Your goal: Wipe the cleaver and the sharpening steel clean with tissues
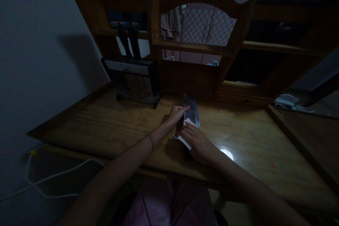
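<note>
A cleaver [194, 111] with a broad grey blade points away from me over the wooden desk. My left hand [177, 113] grips the blade's left edge, thumb lying on its flat face. A white tissue [184, 140] is under my right hand [197, 142], whose fingers curl over it and press it against the near part of the blade. Dark shadow below my right hand hides the cleaver's handle. A bracelet circles my left wrist.
On the desk [119, 127], a dark knife holder [129, 77] stands at the back left with two black-handled knives [134, 42] in it. A wooden shelf frame [194, 49] rises along the back. White cable [66, 172] hangs at the left; light reflects near my right forearm.
</note>
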A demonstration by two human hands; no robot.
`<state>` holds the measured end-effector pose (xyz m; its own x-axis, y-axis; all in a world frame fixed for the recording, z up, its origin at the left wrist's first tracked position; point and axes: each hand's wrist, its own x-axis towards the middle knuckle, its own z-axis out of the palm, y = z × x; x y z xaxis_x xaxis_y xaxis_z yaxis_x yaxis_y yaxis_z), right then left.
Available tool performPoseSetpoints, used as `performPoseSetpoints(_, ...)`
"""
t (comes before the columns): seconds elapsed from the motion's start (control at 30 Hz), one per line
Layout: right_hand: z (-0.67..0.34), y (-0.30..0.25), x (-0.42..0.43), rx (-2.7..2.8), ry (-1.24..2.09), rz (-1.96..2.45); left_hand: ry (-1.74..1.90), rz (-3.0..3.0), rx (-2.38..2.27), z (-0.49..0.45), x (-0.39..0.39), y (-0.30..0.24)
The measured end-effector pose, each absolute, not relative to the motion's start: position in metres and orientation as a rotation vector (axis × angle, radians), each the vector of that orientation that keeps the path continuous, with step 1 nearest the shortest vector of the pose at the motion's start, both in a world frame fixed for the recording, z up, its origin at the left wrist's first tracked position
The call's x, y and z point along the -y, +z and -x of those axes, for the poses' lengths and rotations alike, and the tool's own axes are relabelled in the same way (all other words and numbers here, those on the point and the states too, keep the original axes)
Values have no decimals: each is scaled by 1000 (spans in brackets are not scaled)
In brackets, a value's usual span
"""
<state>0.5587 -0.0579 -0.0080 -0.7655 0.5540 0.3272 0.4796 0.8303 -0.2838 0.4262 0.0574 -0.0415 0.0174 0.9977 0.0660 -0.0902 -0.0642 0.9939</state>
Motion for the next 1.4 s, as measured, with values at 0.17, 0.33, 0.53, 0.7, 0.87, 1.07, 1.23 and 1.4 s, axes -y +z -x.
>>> performPoseSetpoints(0.17,-560,-8,58,2609,288,743,1229,-1257,-1100,-426,-58,-43)
performPoseSetpoints(0.33,-559,-10,58,2598,240,770,1261,-1265,-1107,-426,-59,-45)
performPoseSetpoints(0.53,-558,-9,59,2610,227,782,1234,-1233,-1106,-427,-57,-43)
performPoseSetpoints(0.7,-558,-8,59,2566,237,817,1239,-1228,-1115,-427,-56,-41)
performPoseSetpoints(0.87,-559,-8,60,2569,290,818,1261,-1250,-1129,-427,-56,-41)
performPoseSetpoints(1.07,-561,-6,61,2569,337,784,1229,-1241,-1132,-427,-58,-44)
performPoseSetpoints(1.23,-562,-8,61,2558,351,751,1248,-1274,-1086,-425,-58,-45)
performPoseSetpoints(1.4,-562,-7,62,2537,393,750,1246,-1258,-1077,-425,-60,-47)
